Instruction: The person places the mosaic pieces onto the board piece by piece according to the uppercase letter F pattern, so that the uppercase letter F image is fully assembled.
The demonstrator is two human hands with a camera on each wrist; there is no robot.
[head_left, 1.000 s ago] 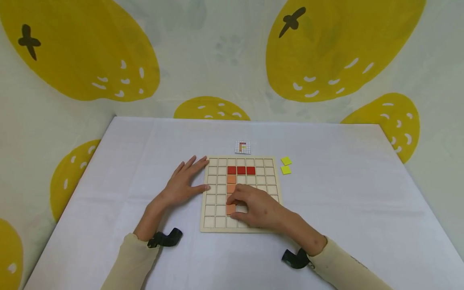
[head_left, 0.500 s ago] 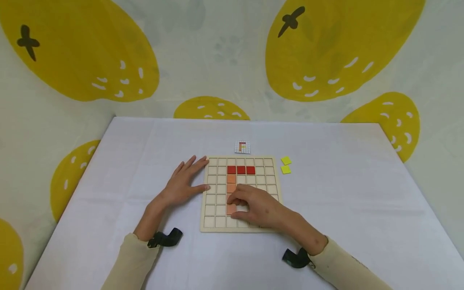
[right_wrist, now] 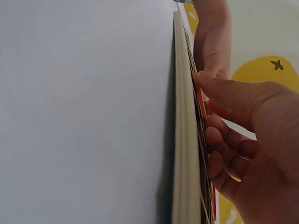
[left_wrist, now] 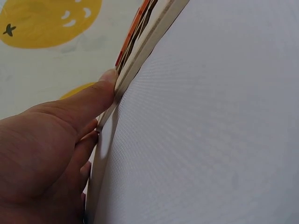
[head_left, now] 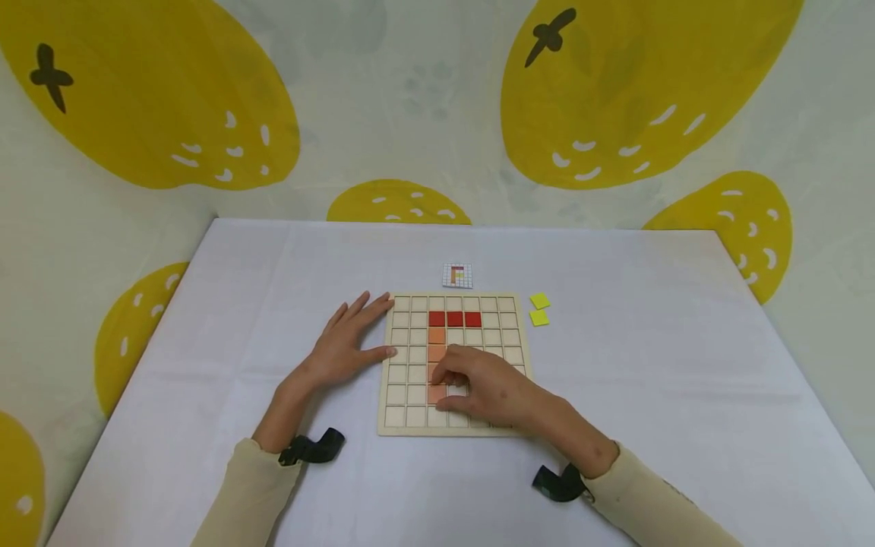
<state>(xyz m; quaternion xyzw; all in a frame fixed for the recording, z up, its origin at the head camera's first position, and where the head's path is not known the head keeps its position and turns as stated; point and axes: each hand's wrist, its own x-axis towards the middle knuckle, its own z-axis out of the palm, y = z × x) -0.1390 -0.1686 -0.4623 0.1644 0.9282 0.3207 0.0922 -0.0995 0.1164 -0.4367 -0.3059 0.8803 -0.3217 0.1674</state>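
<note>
A wooden grid board (head_left: 437, 431) lies flat on the table. Three red tiles (head_left: 454, 319) form a row in its upper part, and a column of several orange tiles (head_left: 437, 335) runs down from below the leftmost. My right hand (head_left: 495, 387) reaches over the board; its thumb and forefinger pinch the lowest orange tile (head_left: 436, 394) across its near and far edges. Its other fingers curl above the grid. My left hand (head_left: 345, 346) rests spread at the board's left edge, the thumb (left_wrist: 105, 86) touching the rim in the left wrist view.
Two yellow tiles (head_left: 539, 317) lie right of the board. Behind it sits a small pattern card (head_left: 457, 276) printed with a coloured grid. White cloth (head_left: 642, 342) covers the table, and a wall with yellow fruit shapes stands behind. Each wrist carries a black mount (head_left: 314, 447).
My right forefinger has lifted very slightly near the lowest orange tile. The left hand, the board and the other tiles stay where they were.
</note>
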